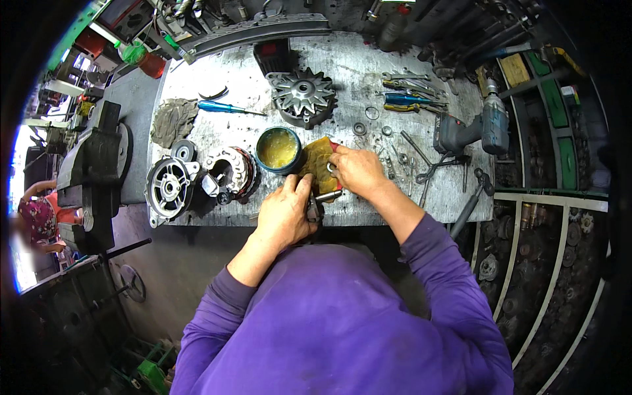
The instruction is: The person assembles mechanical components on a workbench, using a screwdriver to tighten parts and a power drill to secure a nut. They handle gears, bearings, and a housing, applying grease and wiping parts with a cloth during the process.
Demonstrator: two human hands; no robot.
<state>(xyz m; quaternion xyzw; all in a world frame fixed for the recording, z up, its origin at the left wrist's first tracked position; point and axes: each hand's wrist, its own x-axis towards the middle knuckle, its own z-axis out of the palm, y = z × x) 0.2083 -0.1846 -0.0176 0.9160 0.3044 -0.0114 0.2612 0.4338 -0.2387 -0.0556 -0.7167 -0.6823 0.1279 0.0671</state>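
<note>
At the near edge of the bench, my left hand (284,209) is closed around a grey metal part (313,210), mostly hidden by my fingers. A short bright shaft (328,195) points right beside it. My right hand (359,171) is pinched on a small metal ring (330,168), over a stained yellow-brown cloth (318,158) with a red edge. Just left of the cloth stands an open round tub (278,150) of yellow grease. A wire-wound stator (230,172) and an alternator end housing (171,187) lie farther left. Beyond the tub sits a finned alternator housing (303,95).
Toward the back left are a blue screwdriver (227,106) and a grey rag (174,122). Pliers (405,102), small rings and bolts, a cordless impact wrench (477,128) and a hammer (472,203) occupy the right. A bench vise (92,158) stands left; another person (43,220) is beyond it.
</note>
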